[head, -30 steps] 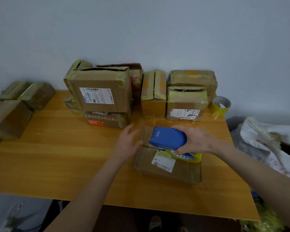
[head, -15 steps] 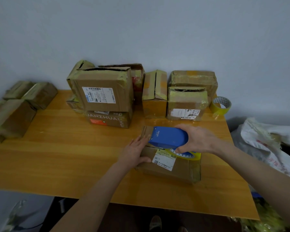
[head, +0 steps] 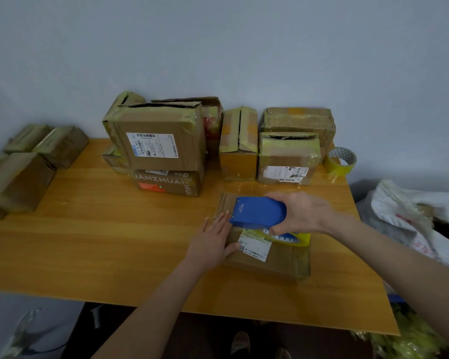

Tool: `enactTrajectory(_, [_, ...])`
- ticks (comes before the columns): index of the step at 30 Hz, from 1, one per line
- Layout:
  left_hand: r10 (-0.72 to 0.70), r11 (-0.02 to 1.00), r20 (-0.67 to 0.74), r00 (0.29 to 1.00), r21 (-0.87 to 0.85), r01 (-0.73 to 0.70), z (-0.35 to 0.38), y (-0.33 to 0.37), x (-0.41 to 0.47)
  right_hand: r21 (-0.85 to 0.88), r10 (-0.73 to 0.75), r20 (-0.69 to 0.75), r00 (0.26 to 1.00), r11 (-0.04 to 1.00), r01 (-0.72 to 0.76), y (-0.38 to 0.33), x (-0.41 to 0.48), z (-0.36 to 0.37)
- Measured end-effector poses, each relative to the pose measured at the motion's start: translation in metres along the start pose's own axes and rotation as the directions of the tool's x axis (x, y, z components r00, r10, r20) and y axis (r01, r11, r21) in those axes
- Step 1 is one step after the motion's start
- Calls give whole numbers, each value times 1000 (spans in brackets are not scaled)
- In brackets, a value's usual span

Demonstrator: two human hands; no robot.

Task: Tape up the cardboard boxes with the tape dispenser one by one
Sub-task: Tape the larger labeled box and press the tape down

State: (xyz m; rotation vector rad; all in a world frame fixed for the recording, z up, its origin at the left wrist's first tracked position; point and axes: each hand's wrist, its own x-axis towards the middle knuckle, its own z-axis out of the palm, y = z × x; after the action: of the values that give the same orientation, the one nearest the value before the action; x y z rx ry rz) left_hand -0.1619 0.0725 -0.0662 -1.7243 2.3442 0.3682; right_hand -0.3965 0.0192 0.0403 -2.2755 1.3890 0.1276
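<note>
Wooden table (head: 88, 242), left hand (head: 213, 244) flat against box (head: 278, 257), right hand (head: 303, 213) gripping dispenser (head: 258, 211)

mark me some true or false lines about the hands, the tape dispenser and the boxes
1. The right hand grips the blue tape dispenser. True.
2. The left hand rests flat on the left edge of the near box. True.
3. The loose tape roll stands at the left end of the table. False: it stands at the far right corner.
4. The tape dispenser is over a box in the back row. False: it is over the near box.
</note>
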Motion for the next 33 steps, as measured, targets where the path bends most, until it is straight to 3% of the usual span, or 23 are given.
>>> enactTrajectory(5, [-27,996,40,999,91,24,-10,3,-3,70,95,30,995,993,-97,30,-23,-24])
enactTrajectory(8, [8,985,-14,1000,170,-6,-18,5,1,124,91,18,996,988,-93,36,-31,-19])
enactTrajectory(13, [178,983,18,984,51,-179,-17,5,11,68,69,-28,997,995,-67,27,-21,-10])
enactTrajectory(25, [111,993,-43,993,34,-109,-6,20,-2,148,79,-17,997,986,-75,33,-22,-13])
enactTrajectory(33, [15,1000,-49,999,13,-14,7,28,-2,12,68,-2,998,998,-68,31,-25,-10])
